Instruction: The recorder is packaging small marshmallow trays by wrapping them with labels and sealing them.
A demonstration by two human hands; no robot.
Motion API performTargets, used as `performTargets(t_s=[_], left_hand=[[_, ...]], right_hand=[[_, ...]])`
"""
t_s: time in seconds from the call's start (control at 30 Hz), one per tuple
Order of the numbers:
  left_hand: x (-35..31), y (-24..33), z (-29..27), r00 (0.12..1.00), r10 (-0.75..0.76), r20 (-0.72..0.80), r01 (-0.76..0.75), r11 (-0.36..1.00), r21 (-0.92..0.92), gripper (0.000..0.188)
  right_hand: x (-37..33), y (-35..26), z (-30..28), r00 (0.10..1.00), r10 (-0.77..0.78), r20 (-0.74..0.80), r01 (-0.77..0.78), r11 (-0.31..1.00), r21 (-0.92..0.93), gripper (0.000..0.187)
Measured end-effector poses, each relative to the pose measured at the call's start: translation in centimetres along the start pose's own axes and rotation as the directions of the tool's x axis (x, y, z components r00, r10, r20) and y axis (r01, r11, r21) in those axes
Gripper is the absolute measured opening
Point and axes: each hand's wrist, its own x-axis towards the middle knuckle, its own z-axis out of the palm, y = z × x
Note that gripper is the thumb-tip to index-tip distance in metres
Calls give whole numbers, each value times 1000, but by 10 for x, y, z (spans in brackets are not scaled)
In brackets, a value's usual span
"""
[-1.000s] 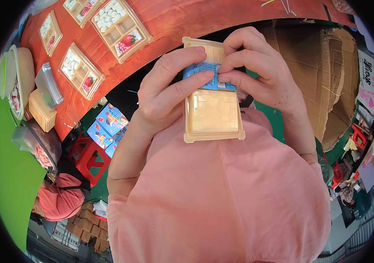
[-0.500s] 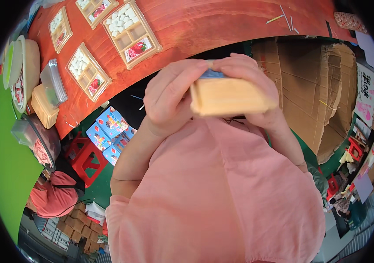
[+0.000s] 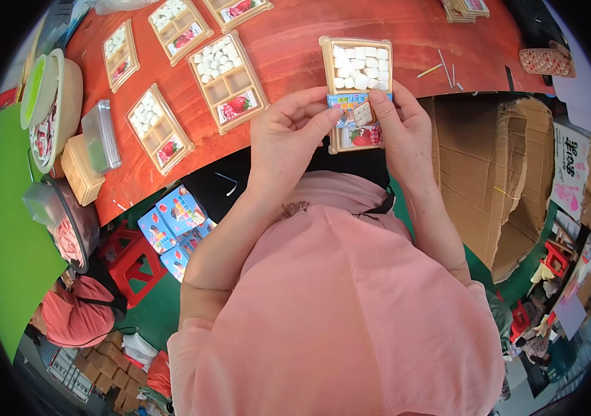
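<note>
Beige plastic tray with compartments (image 3: 355, 69), filled with white cubes in its upper part, lies on the near edge of the red-brown wooden table (image 3: 295, 41), and both hands work on it. The left hand (image 3: 287, 142) pinches with thumb and forefinger the left end of a small blue printed packet (image 3: 352, 112) that lies across the middle of this tray. The right hand (image 3: 401, 132) holds the right end of the same packet with its fingertips, and the other fingers curl beside the tray's right edge. Below the packet a red strawberry-like piece shows in the lower compartment.

On the table I count four more trays of the same kind (image 3: 229, 82), all to the left, each with white cubes and a red piece; a fifth one at the far right corner is cut by the picture's rim. A few thin sticks (image 3: 441, 64) lie near the right side of the table. At the left end stand a round cream bowl with a green lid (image 3: 53, 104), a stack of clear plastic lids (image 3: 101, 135) and a pale wooden block (image 3: 81, 170).

Under the table, blue printed boxes (image 3: 174, 222) lie on a red plastic stool (image 3: 129, 260). Brown cardboard boxes (image 3: 489, 173) stand at the right, and the floor is green.
</note>
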Motion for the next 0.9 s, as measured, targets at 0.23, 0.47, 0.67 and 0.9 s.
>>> performTargets(t_s=[0.23,0.47,0.67,0.9], left_hand=[[4,-16,20,988,146,-51,-146,989,-5,33],[-2,4,14,999,34,-12,-36,933,-358,34],[-13,18,3,986,65,156,-32,978,-206,24],[-8,27,-11,876,321,360,-349,937,14,21]], right_hand=[[6,2,7,996,-93,6,93,995,-19,38],[8,3,2,984,-177,34,170,976,137,38],[9,13,-21,968,-192,162,114,911,396,38],[30,20,-32,654,-544,526,218,801,557,33]])
